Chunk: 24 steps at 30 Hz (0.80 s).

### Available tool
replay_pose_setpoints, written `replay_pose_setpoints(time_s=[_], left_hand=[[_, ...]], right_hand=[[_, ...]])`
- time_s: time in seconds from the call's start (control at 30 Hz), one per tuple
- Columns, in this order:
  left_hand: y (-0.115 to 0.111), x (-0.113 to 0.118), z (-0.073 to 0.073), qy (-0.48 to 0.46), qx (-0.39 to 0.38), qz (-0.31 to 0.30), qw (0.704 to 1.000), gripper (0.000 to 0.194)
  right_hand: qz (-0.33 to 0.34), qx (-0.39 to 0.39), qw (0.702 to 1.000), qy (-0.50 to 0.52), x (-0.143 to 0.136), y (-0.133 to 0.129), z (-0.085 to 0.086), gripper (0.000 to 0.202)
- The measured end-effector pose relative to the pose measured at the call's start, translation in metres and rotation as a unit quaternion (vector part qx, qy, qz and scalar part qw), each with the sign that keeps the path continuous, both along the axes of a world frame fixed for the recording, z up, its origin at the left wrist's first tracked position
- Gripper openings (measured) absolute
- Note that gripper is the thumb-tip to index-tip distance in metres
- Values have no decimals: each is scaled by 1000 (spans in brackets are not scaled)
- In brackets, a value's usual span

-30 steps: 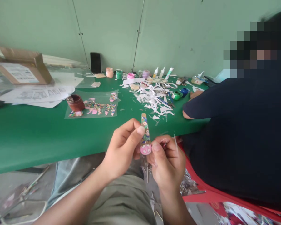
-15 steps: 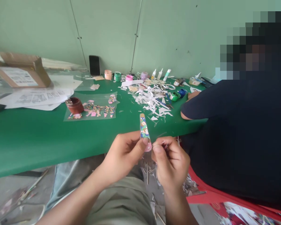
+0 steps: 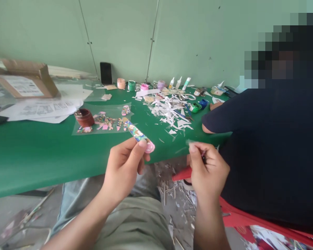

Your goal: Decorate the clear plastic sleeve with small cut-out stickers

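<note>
My left hand [image 3: 126, 165] is closed on a slim tapered strip [image 3: 137, 132] with a patchy blue, green, white and brown pattern. The strip's rounded pink end sits by the thumb, and its narrow tan tip points up and left. Off to the right, my right hand [image 3: 208, 168] pinches a small translucent scrap [image 3: 189, 142] between thumb and forefinger. Something dark and pinkish shows under its curled fingers, too hidden to name. On the table lies a clear plastic sheet [image 3: 112, 132] with small patterned pieces [image 3: 104, 121] and an open brown-red paint jar [image 3: 85, 118].
White paper scraps [image 3: 169, 107] are heaped mid-table, with a green paint jar [image 3: 196, 107] beside them. A cardboard box [image 3: 28, 81] and printed sheets [image 3: 44, 107] lie left. A phone [image 3: 105, 73] leans on the wall. A person in dark clothes [image 3: 271, 146] sits close at right.
My hands have moved apart. The left has gone left with the strip, now tilted leftward; the right has moved right, and a translucent scrap now shows at its fingertips.
</note>
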<state>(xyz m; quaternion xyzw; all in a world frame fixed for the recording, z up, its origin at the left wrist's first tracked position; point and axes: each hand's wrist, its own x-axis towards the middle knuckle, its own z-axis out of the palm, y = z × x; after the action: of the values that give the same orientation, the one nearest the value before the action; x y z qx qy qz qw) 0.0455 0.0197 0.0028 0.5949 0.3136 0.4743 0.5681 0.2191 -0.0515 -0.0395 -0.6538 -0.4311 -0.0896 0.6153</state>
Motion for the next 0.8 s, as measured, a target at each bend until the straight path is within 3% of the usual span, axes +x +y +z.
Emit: replay_pose_setpoints(time_s=[0.1, 0.23, 0.37, 0.47, 0.63, 0.8], left_hand=[[-2, 1, 2, 14, 5, -2, 1000, 27], [-7, -1, 5, 50, -18, -27, 998, 31], [-11, -2, 6, 48, -44, -72, 995, 32], [-12, -1, 6, 23, -60, -111, 992, 29], [-12, -1, 5, -39, -118, -170, 978, 29], [-13, -2, 4, -78, -165, -208, 961, 26]], right_hand=[[3, -51, 998, -23, 0, 1, 4, 22], [53, -19, 998, -20, -17, 2, 9, 17], [142, 4, 990, -1, -36, -5, 12, 9], [208, -5, 978, -17, -43, -10, 12, 19], [199, 33, 970, -136, -43, -10, 12, 33], [236, 6, 960, -152, -38, -10, 15, 36]])
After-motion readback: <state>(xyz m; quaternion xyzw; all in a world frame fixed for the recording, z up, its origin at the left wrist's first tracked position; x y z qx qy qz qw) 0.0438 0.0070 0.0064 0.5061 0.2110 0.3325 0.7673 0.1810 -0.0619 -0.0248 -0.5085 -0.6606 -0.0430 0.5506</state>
